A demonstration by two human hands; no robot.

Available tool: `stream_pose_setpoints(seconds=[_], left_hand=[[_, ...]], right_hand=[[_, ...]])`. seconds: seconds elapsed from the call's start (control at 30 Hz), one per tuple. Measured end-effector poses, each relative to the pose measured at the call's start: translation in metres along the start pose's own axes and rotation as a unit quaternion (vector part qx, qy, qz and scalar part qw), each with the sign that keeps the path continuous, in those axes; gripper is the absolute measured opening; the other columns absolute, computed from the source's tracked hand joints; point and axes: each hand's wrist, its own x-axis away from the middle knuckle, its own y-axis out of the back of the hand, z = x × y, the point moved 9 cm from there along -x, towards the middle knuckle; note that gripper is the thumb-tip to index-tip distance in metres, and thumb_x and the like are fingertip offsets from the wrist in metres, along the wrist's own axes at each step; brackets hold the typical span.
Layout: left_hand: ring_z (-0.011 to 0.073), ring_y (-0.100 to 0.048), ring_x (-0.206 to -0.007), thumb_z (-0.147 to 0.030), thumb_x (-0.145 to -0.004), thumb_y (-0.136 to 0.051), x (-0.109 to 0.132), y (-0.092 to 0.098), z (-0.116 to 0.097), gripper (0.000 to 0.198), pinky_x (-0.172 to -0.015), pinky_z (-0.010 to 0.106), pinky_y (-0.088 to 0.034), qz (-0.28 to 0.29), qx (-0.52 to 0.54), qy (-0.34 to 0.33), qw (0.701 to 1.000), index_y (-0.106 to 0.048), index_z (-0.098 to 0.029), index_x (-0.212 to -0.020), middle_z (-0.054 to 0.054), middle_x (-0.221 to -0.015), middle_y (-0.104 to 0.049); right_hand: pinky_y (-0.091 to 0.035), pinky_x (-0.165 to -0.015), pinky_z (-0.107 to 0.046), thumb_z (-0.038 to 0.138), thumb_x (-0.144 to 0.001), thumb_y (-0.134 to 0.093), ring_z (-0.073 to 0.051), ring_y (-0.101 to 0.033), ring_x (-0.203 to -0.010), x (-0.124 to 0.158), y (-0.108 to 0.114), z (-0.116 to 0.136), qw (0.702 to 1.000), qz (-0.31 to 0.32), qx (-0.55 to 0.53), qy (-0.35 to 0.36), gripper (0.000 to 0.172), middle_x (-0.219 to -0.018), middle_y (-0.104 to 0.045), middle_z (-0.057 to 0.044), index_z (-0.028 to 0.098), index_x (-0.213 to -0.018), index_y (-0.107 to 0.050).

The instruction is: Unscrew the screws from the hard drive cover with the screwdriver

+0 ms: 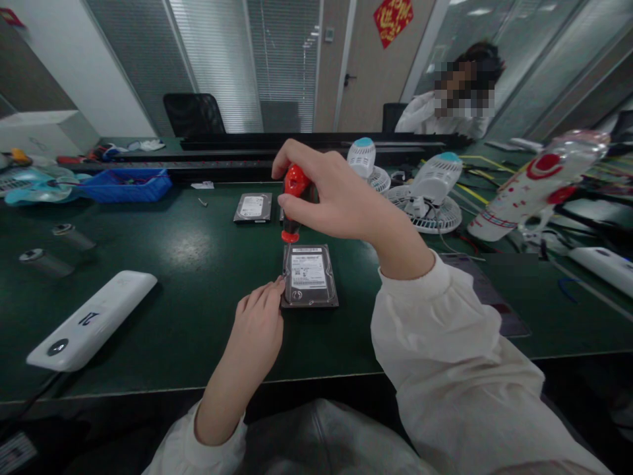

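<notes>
A hard drive (310, 280) with a white label lies flat on the green table in front of me. My left hand (260, 316) is closed at its left edge, fingertips pressed against the side; the thumb is hidden. Above the drive, my right hand (329, 191) grips a screwdriver (291, 227) by its red and black handle. The screwdriver stands nearly upright, its thin shaft pointing down at the drive's upper left corner. Whether the tip touches a screw is too small to tell. Farther back lies a second hard drive (252, 208), with another object partly hidden behind my right hand.
On the left are a white power bank (93, 320), two metal cylinders and a blue tray (126, 185). To the right are small white fans (430, 191), a decorated bottle-shaped object (534, 185) and tangled cables. A person (459, 92) sits across the table.
</notes>
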Motion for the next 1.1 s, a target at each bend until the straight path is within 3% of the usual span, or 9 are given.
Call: stream_pose_setpoints(seconds=[0.17, 0.27, 0.37, 0.5, 0.57, 0.73, 0.87, 0.97, 1.1], left_hand=[[0.0298, -0.067, -0.135, -0.004, -0.099, -0.04, 0.001, 0.0, 0.0, 0.053, -0.109, 0.05, -0.055, -0.004, 0.007, -0.002, 1.0, -0.057, -0.015, -0.148, 0.017, -0.145, -0.071], [0.0303, -0.067, -0.135, -0.004, -0.099, -0.041, 0.001, -0.001, 0.001, 0.053, -0.109, 0.05, -0.055, -0.006, 0.008, 0.002, 1.0, -0.057, -0.015, -0.148, 0.017, -0.146, -0.071], [0.0304, -0.067, -0.134, -0.004, -0.098, -0.042, 0.0, -0.002, 0.001, 0.052, -0.109, 0.05, -0.055, -0.003, 0.001, 0.006, 1.0, -0.059, -0.015, -0.146, 0.017, -0.144, -0.072], [0.03, -0.068, -0.133, -0.004, -0.099, -0.041, 0.0, 0.0, -0.001, 0.05, -0.109, 0.049, -0.055, -0.009, -0.003, 0.001, 1.0, -0.06, -0.015, -0.144, 0.017, -0.143, -0.073], [0.0296, -0.068, -0.133, -0.004, -0.1, -0.04, 0.001, 0.0, -0.001, 0.05, -0.108, 0.049, -0.055, -0.015, -0.001, -0.006, 1.0, -0.06, -0.015, -0.144, 0.017, -0.142, -0.073], [0.0299, -0.069, -0.132, -0.004, -0.098, -0.041, 0.001, -0.001, -0.001, 0.052, -0.108, 0.049, -0.056, -0.019, -0.005, -0.011, 1.0, -0.059, -0.015, -0.145, 0.017, -0.141, -0.073], [0.0302, -0.069, -0.133, -0.003, -0.097, -0.041, 0.0, 0.0, -0.001, 0.053, -0.107, 0.049, -0.056, -0.014, -0.009, -0.008, 1.0, -0.061, -0.015, -0.144, 0.017, -0.141, -0.074], [0.0297, -0.069, -0.132, -0.002, -0.095, -0.042, -0.001, -0.001, 0.0, 0.054, -0.106, 0.048, -0.057, -0.004, -0.011, -0.012, 1.0, -0.061, -0.015, -0.144, 0.017, -0.141, -0.074], [0.0285, -0.07, -0.132, -0.002, -0.095, -0.041, -0.001, -0.001, 0.001, 0.055, -0.106, 0.047, -0.057, -0.008, -0.012, -0.015, 1.0, -0.06, -0.016, -0.146, 0.016, -0.14, -0.075]], right_hand=[[-0.036, -0.073, -0.035, 0.056, -0.105, -0.056, -0.018, -0.054, -0.075, 0.0, 0.004, -0.009, 0.997, -0.016, 0.048, -0.053, 0.038, -0.085, -0.062, -0.001, 0.019, -0.103, -0.059], [-0.038, -0.074, -0.034, 0.036, -0.101, -0.061, -0.017, -0.056, -0.081, 0.002, 0.001, -0.005, 1.0, 0.001, 0.008, -0.026, 0.026, -0.101, -0.065, -0.002, 0.019, -0.12, -0.055], [-0.039, -0.075, -0.032, 0.024, -0.096, -0.062, -0.015, -0.056, -0.082, 0.002, -0.001, 0.0, 1.0, 0.012, -0.019, 0.0, 0.03, -0.105, -0.065, -0.002, 0.018, -0.124, -0.053], [-0.034, -0.072, -0.033, 0.055, -0.102, -0.065, -0.015, -0.051, -0.074, 0.0, 0.001, -0.004, 0.998, 0.0, 0.04, -0.039, 0.041, -0.09, -0.061, 0.0, 0.017, -0.116, -0.057], [-0.034, -0.072, -0.033, 0.059, -0.103, -0.061, -0.015, -0.051, -0.073, 0.0, 0.001, -0.007, 0.998, 0.004, 0.044, -0.051, 0.046, -0.088, -0.06, 0.001, 0.017, -0.119, -0.057], [-0.039, -0.076, -0.032, 0.026, -0.099, -0.059, -0.014, -0.055, -0.08, 0.001, -0.003, 0.002, 0.999, 0.016, -0.04, 0.01, 0.03, -0.103, -0.062, -0.001, 0.017, -0.127, -0.051], [-0.035, -0.068, -0.032, 0.039, -0.103, -0.061, -0.014, -0.049, -0.067, 0.0, -0.002, -0.001, 1.0, 0.007, 0.003, -0.015, 0.026, -0.081, -0.056, 0.004, 0.018, -0.117, -0.055], [-0.032, -0.067, -0.032, 0.049, -0.104, -0.06, -0.015, -0.048, -0.067, 0.001, 0.001, -0.004, 0.999, 0.003, 0.039, -0.036, 0.033, -0.079, -0.056, 0.003, 0.018, -0.116, -0.056], [-0.037, -0.074, -0.033, 0.026, -0.094, -0.059, -0.017, -0.056, -0.082, 0.002, -0.003, 0.002, 1.0, 0.02, -0.011, 0.003, 0.037, -0.103, -0.063, -0.003, 0.016, -0.128, -0.051]])
